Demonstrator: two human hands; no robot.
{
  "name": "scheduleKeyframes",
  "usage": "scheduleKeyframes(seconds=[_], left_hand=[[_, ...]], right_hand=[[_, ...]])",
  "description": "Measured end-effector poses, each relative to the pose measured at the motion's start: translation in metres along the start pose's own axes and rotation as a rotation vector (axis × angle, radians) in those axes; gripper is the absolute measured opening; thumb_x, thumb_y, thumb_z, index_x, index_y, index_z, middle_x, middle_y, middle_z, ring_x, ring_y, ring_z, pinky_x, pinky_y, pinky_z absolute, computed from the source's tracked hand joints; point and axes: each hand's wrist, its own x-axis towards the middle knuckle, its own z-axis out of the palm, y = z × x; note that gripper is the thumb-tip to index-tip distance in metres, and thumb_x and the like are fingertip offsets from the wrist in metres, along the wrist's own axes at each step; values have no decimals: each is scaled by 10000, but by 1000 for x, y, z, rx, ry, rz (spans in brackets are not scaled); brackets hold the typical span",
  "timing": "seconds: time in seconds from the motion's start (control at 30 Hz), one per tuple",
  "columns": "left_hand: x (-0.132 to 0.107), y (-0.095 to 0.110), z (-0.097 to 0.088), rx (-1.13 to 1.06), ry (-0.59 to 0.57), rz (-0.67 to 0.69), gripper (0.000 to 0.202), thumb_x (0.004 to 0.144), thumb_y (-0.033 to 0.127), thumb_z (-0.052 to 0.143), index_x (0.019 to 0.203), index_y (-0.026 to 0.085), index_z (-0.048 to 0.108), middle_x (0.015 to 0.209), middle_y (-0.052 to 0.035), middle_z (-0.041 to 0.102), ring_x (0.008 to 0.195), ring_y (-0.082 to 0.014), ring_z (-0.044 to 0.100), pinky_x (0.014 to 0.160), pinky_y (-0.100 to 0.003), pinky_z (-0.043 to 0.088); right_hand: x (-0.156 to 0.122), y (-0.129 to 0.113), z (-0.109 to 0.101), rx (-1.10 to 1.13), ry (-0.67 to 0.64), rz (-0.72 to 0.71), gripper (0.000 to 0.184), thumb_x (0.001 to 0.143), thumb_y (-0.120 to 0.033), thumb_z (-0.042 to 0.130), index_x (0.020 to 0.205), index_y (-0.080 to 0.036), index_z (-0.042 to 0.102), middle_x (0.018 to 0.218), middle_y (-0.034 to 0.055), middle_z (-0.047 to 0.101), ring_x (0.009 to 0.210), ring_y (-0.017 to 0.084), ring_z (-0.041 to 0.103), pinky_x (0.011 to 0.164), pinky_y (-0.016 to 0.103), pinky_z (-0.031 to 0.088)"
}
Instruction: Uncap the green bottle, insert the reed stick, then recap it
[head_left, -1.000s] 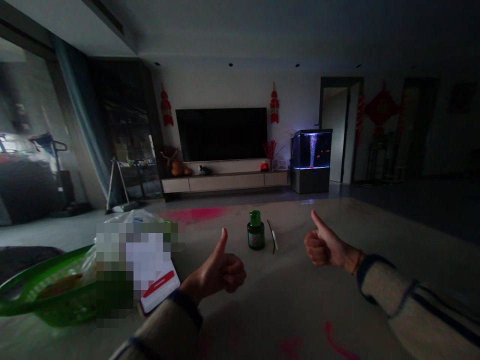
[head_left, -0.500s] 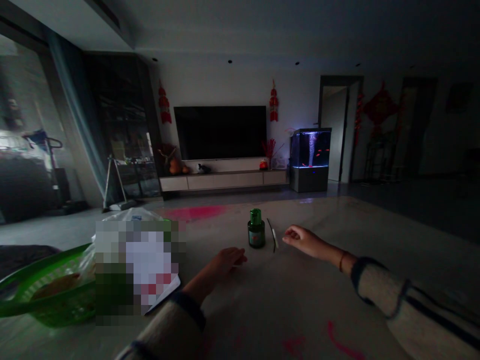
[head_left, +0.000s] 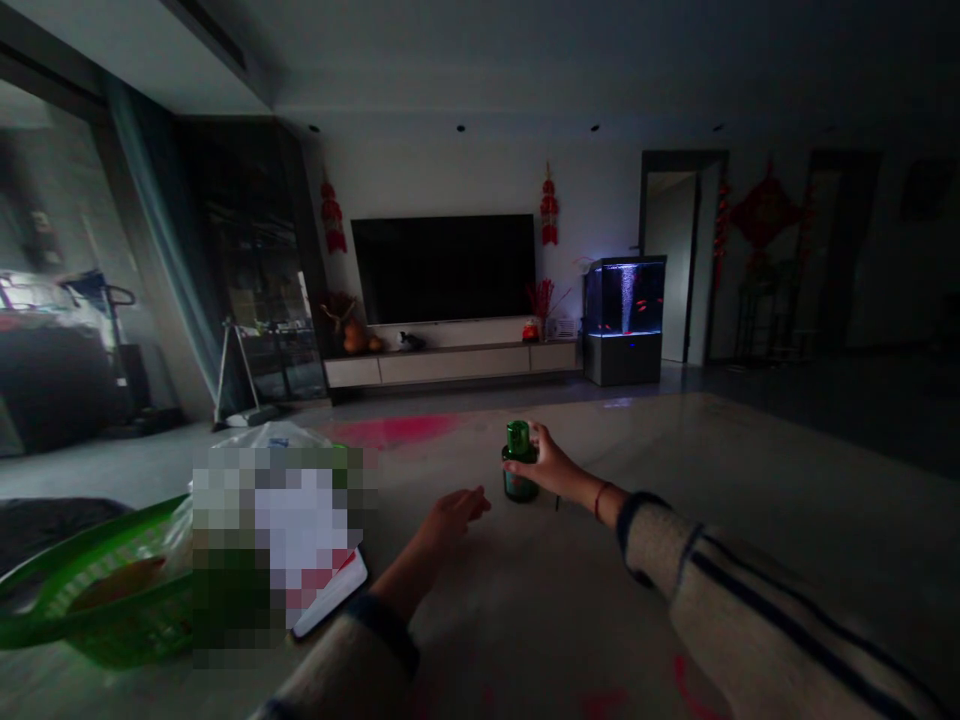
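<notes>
A small green bottle (head_left: 517,442) with a green cap stands on the pale table (head_left: 570,600). My right hand (head_left: 546,465) is wrapped round its body from the right side, with the cap showing above my fingers. My left hand (head_left: 453,510) lies a little to the left of the bottle, low over the table, fingers stretched forward and holding nothing. A thin stick-like thing that lay just right of the bottle is now hidden behind my right hand.
A green plastic basket (head_left: 67,590) sits at the table's left edge, with a blurred package and a white card (head_left: 330,595) beside it. Across the dim room stand a television (head_left: 442,268) on a low cabinet and a lit fish tank (head_left: 624,300).
Both hands dropped from a thumbs-up pose. The left hand flattened toward the table; the right hand reached left and closed round the green bottle.
</notes>
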Motion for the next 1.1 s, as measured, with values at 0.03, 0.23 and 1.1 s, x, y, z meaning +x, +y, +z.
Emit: scheduleKeyframes(seconds=[0.03, 0.23, 1.1], left_hand=[[-1, 2, 0, -43, 1, -35, 436, 746, 509, 352, 789, 160, 610, 889, -91, 655, 849, -196, 587, 624, -297, 420], [-6, 11, 2, -170, -24, -142, 408, 683, 527, 416, 737, 163, 591, 904, -79, 651, 888, -202, 571, 656, -299, 404], [-12, 17, 3, -278, -71, -217, 372, 585, 525, 512, 695, 174, 570, 876, -53, 642, 892, -201, 554, 687, -281, 371]], right_hand=[[2, 0, 4, 15, 18, -6, 832, 583, -412, 662, 1238, -159, 215, 1151, 141, 454, 1043, 215, 486, 888, 370, 388], [15, 3, 16, 46, 122, -75, 747, 566, -327, 681, 1190, -227, 283, 1057, 66, 502, 929, 190, 533, 748, 340, 470], [12, 2, 7, 64, 110, -123, 496, 509, -385, 698, 882, -179, 444, 752, -5, 553, 685, 141, 543, 639, 280, 450]])
